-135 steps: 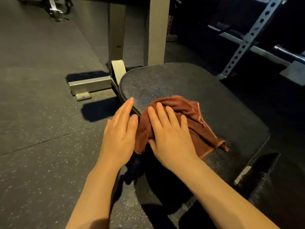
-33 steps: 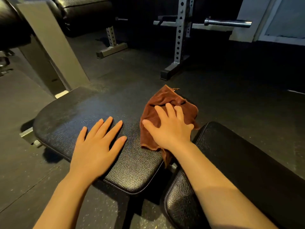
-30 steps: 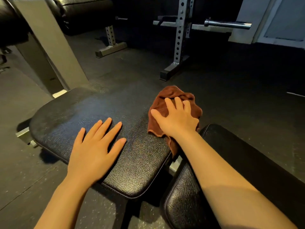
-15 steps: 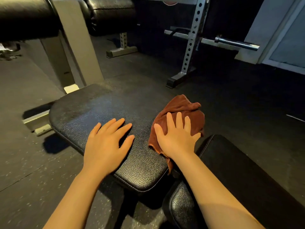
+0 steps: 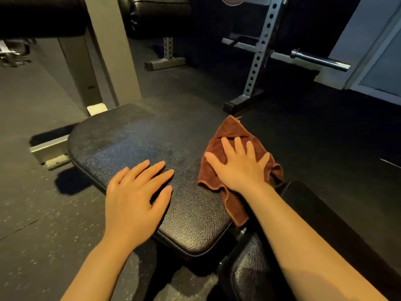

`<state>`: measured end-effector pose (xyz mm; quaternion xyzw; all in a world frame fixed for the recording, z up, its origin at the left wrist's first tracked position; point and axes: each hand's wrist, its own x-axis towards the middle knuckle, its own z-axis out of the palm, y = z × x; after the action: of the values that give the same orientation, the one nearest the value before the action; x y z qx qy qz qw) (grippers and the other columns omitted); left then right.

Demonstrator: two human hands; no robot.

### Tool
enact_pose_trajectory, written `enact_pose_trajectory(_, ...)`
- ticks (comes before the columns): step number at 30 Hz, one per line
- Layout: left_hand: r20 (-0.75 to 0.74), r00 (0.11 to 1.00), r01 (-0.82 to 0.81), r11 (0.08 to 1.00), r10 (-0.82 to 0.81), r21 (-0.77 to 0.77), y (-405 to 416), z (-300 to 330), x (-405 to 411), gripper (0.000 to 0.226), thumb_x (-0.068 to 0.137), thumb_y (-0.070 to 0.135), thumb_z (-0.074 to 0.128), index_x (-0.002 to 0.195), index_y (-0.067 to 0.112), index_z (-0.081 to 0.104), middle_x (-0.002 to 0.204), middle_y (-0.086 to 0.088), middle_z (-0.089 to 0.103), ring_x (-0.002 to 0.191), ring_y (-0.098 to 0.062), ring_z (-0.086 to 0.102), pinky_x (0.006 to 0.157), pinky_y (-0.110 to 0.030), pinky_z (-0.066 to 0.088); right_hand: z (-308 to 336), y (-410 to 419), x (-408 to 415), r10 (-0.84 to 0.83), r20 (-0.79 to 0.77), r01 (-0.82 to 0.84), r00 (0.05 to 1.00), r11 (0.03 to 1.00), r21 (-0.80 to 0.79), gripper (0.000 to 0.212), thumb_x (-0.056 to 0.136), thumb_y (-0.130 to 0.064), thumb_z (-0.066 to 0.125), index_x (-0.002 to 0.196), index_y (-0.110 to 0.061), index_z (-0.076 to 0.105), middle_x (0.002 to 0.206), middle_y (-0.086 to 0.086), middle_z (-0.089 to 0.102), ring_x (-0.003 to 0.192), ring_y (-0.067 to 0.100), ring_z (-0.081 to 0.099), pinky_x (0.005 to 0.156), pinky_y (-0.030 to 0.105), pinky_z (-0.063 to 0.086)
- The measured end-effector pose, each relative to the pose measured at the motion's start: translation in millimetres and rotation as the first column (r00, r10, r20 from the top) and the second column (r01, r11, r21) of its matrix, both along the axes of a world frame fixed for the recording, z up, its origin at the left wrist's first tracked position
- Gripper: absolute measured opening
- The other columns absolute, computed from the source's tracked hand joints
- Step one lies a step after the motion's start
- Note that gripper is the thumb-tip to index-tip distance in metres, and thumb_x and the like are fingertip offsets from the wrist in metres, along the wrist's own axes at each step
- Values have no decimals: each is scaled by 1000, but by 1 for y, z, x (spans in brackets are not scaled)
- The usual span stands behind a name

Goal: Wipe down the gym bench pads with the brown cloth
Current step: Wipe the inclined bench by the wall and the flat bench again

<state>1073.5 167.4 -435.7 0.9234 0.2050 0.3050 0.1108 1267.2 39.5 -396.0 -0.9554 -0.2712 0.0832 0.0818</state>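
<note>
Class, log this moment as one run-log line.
right hand: presses brown cloth | cloth: seat pad right edge | left hand: flat on pad

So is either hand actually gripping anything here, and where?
Nothing is gripped. The right hand presses flat on the middle of the cloth, fingers straight; the left hand rests flat on the pad.

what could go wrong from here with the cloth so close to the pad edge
The brown cloth lies at the right edge of the seat pad, one corner drooping into the gap beside the second pad; another stroke that way might drag it off. The right hand only presses flat, not gripping, so the cloth may bunch instead of wiping. The left hand covers part of the pad, which may get skipped.
</note>
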Motion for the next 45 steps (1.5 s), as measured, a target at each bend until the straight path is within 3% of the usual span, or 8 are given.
enact_pose_trajectory(10, 93, 996, 23, 997, -17, -68, -1, 1, 2, 47, 94, 47, 44, 126, 23, 68, 134, 3, 61, 121, -17, 57, 100, -38, 35, 0, 13, -67, 81, 38, -80, 996, 996, -38, 72, 97, -68, 11, 159, -33, -1, 166, 5, -10, 152, 29, -13, 116, 64, -10)
enact_pose_trajectory(14, 302, 953, 145, 920, -30, -364, 0, 1, -27, 45, 94, 46, 45, 129, 23, 63, 143, 10, 45, 131, 12, 36, 107, -6, 21, 4, 25, -126, 156, 27, -154, 987, 985, -79, 67, 100, -61, 10, 158, -31, -8, 165, 8, -15, 151, 32, -17, 115, 65, -10)
enact_pose_trajectory(17, 378, 918, 30, 927, 122, -373, 7, 1, -57, 42, 93, 42, 47, 123, 20, 66, 139, 8, 46, 126, 20, 33, 101, 1, 24, 5, 40, -152, 209, 37, -204, 977, 973, -112, 66, 101, -57, 9, 157, -27, -11, 165, 11, -16, 150, 34, -18, 115, 67, -10)
enact_pose_trajectory(25, 287, 870, -195, 814, 401, -547, 35, 5, -91, 14, 98, 22, 58, 108, 27, 68, 111, 14, 60, 104, 2, 51, 83, 3, 30, 10, 93, -159, 352, 53, -345, 934, 932, -105, 70, 101, -59, 13, 158, -23, -6, 166, 13, -9, 151, 38, -12, 114, 69, -4)
enact_pose_trajectory(29, 222, 903, -197, 814, 368, -546, 31, -5, -89, 22, 95, 32, 55, 103, 22, 73, 99, 19, 62, 94, -7, 59, 83, -19, 44, 28, 65, -140, 515, 16, -494, 857, 831, -254, 91, 90, -77, 30, 157, -32, -13, 166, 7, -13, 153, 29, -8, 122, 53, 6)
enact_pose_trajectory(34, 289, 875, -162, 799, 388, -579, 40, -4, -90, 27, 89, 35, 52, 99, 23, 74, 94, 22, 62, 89, -5, 60, 83, -27, 47, 16, 48, -152, 541, 271, -472, 796, 836, -280, 92, 81, -73, 39, 157, -23, 23, 156, 23, 31, 137, 43, 39, 100, 53, 44)
enact_pose_trajectory(38, 314, 847, -181, 789, 428, -587, 47, -10, -86, 22, 90, 31, 54, 97, 22, 74, 95, 17, 65, 90, -3, 60, 81, -25, 47, 5, 78, -155, 510, 150, -466, 847, 848, -251, 94, 92, -60, 49, 154, -34, -17, 165, 5, -12, 151, 33, -6, 118, 60, 10)
enact_pose_trajectory(45, 366, 784, -189, 754, 502, -629, 65, -17, -88, 18, 94, 9, 61, 92, 26, 68, 92, 24, 57, 91, 19, 53, 79, 2, 36, 6, 148, -162, 461, 222, -434, 859, 887, -160, 91, 92, -62, 50, 157, -28, -5, 165, 10, -1, 149, 40, 2, 115, 65, 12)
